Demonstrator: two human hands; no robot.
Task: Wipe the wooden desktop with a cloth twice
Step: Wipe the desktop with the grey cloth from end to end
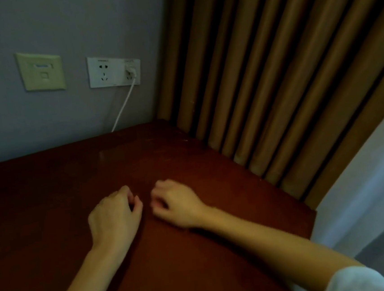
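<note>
Dark reddish-brown wooden tabletop [52,217] fills the lower frame from 9 o'clock round to 4 o'clock, with its far corner near centre. Tan pleated curtain [272,67] hangs at 12 to 3 o'clock, its folds against the tabletop's right edge. Grey painted wall [57,22] at 9 to 11 o'clock, meeting the tabletop's back edge. Pale white-grey fabric panel [366,187] at 4 o'clock, beside the curtain. Two bare forearms come in from 6 and 5 o'clock; rolled white sleeve [354,280] on the right one. Left hand [114,215] and right hand [175,202] are just below centre over the tabletop, near each other but apart, right at 3 o'clock of left. Both knuckles-up with fingers curled in, nothing seen in either; right hand is motion-blurred. Can't tell if they touch the wood. On the wall: yellowish square faceplate [40,71] at 10 o'clock, white double socket plate [113,70] at 3 o'clock of it. White plug [130,69] sits in the right outlet, and its white cable [123,105] runs down toward 7 o'clock behind the tabletop's back edge.
</note>
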